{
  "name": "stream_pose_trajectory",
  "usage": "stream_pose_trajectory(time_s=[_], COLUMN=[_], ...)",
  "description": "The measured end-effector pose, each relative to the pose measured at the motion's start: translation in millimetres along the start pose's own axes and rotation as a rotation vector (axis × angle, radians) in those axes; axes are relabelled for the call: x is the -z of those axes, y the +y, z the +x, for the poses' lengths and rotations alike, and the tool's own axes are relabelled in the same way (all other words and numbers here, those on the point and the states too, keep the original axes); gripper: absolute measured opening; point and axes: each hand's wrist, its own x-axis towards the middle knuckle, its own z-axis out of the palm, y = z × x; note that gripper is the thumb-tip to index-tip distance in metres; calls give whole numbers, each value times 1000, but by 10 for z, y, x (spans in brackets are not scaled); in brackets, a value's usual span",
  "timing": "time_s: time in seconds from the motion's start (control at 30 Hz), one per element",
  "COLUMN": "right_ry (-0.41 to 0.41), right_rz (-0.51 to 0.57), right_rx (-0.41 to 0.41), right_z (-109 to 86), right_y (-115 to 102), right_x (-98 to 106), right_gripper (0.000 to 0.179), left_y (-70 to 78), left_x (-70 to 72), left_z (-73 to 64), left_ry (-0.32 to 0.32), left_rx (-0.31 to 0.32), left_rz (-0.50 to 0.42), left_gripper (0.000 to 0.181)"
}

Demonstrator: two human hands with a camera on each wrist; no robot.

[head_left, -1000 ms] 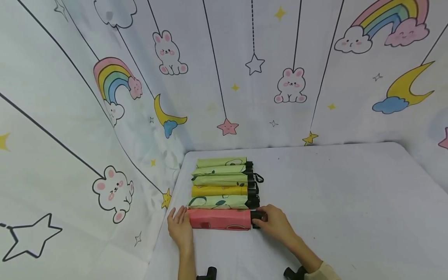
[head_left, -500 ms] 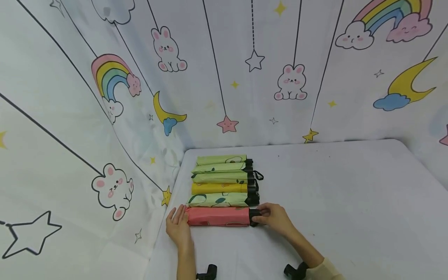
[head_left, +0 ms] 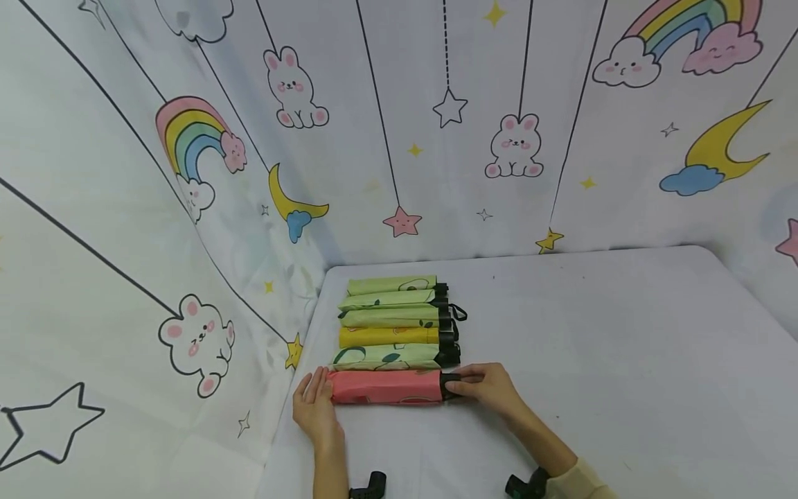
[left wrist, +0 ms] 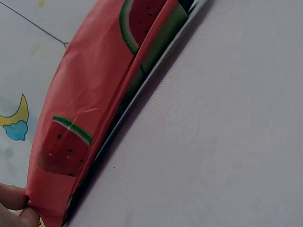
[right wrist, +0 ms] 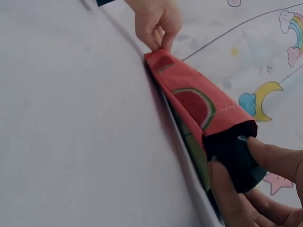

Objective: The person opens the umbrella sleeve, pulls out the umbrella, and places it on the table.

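Observation:
A folded umbrella in a pinkish-red cover [head_left: 386,387] with watermelon prints lies crosswise, nearest to me in a row of umbrellas. My left hand [head_left: 316,412] pinches the cover's left end between thumb and finger, which the right wrist view shows too. At the other end, the fingers of my right hand [head_left: 492,391] hold the black handle [right wrist: 234,158]. Just behind the red one is a light green umbrella [head_left: 386,356] with leaf prints, then a yellow umbrella [head_left: 389,337]. Further green umbrellas [head_left: 386,299] lie parallel behind these, their black handles all pointing right.
The table is covered in white cloth [head_left: 592,346] and extends far to the right. White fabric with rabbits, moons and rainbows [head_left: 193,138] hangs along the back and left side, close to the umbrellas' left ends. Black camera mounts [head_left: 370,485] sit at both wrists.
The red umbrella has shifted slightly left and turned about its length, so its watermelon prints sit lower on the front. Both hands keep their hold; the head view has shifted a little.

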Motion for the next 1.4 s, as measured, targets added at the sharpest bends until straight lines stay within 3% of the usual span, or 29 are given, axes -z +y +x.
stream_pose_trajectory(time_s=[0.33,0.7,1.4], right_ry=[28,7,37], right_rz=[223,292,362], right_rx=[-71,-66,-106], right_z=[-57,-59,-135], right_y=[-119,-101,-101], right_x=[-38,-23,201], right_gripper=[39,33,33], left_y=[2,6,32], left_x=[1,15,36], left_z=[11,29,71], left_ry=[21,24,10], left_rx=[14,40,20], left_rz=[-63,-72,-121], left_gripper=[54,55,56])
